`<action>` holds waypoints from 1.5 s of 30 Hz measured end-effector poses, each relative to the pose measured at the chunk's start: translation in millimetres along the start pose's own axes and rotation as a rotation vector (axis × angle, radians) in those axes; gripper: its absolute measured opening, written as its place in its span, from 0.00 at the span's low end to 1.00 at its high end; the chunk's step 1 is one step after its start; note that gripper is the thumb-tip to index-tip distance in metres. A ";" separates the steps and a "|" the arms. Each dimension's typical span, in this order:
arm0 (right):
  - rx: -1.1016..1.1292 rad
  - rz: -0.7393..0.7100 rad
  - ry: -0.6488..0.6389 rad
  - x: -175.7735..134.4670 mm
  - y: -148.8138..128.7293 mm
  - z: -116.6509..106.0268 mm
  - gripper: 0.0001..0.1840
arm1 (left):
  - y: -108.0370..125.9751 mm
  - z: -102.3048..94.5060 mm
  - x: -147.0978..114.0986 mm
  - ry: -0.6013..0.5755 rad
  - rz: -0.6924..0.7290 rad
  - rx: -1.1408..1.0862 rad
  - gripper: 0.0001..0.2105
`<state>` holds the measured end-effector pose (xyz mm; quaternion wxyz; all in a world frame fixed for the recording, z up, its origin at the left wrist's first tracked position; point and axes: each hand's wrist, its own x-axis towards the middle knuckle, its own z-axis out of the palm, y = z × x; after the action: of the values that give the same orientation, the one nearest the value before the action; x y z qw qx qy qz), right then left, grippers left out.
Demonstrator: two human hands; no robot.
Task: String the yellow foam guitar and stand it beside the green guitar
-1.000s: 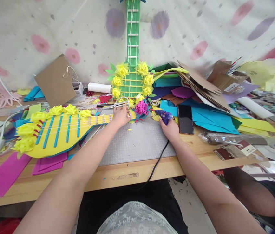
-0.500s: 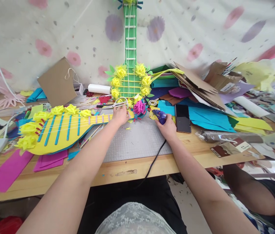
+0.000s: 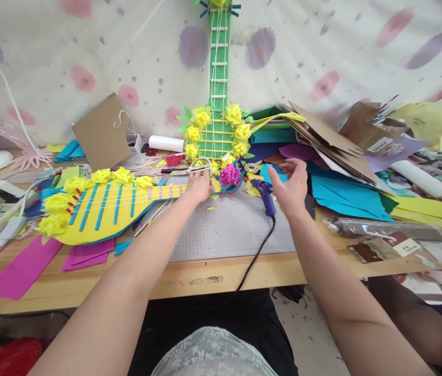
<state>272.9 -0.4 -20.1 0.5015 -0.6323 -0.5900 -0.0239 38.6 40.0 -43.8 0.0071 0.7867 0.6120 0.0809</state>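
Apparently steadying it, the left hand (image 3: pixel 199 188) holds the yellow guitar (image 3: pixel 109 211). The right hand (image 3: pixel 293 190) gapes beside the glue gun (image 3: pixel 269 203).

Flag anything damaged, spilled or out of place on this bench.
A rough, brownish patch mars the wooden table near its front edge; the surface looks scraped there. A yellow scrap also lies loose on the grey mat, like a stray offcut. I see no liquid spill.
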 end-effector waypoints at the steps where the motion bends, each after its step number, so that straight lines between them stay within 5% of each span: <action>1: 0.015 -0.055 0.000 8.5 -10.2 0.4 0.22 | -0.3 0.9 0.2 0.003 -0.001 -0.005 0.22; 7: 0.100 -0.321 -0.299 17.4 -75.6 36.6 0.12 | -1.4 6.4 0.8 0.017 -0.022 -0.032 0.22; 13: 0.082 -0.309 -0.477 -2.5 -101.3 78.7 0.10 | -2.5 8.2 0.4 0.038 0.023 -0.023 0.24; 21: 0.050 -0.334 -0.497 7.1 -104.1 86.3 0.09 | -3.5 9.5 -3.2 0.052 0.010 -0.088 0.23; 24: 0.087 -0.316 -0.454 8.1 -98.4 84.4 0.09 | -2.4 5.8 -4.3 0.010 -0.012 -0.204 0.31; 27: 0.141 -0.297 -0.386 4.3 -93.7 79.4 0.08 | -13.0 -9.0 -3.9 -0.020 -0.057 -0.403 0.40; 30: 0.160 -0.321 -0.380 -8.2 -95.9 76.3 0.07 | -44.1 -37.3 -2.2 0.070 -0.045 -0.633 0.32; 34: 0.134 -0.625 -0.722 -42.2 -117.1 89.0 0.09 | -96.4 -82.1 -2.7 0.323 -0.244 -0.639 0.27; 37: 0.063 -0.960 -0.965 -70.9 -142.7 110.8 0.11 | -117.5 -103.1 -11.1 0.372 -0.313 -0.535 0.27; 45: -0.147 -1.209 -0.961 -105.4 -182.4 156.9 0.13 | -125.5 -99.0 -46.3 0.264 -0.312 -0.420 0.25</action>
<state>12.5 -9.0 -52.9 0.0473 -0.1732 -0.9822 -0.0555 -106.5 18.1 34.6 0.1024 0.6472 0.6909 0.3055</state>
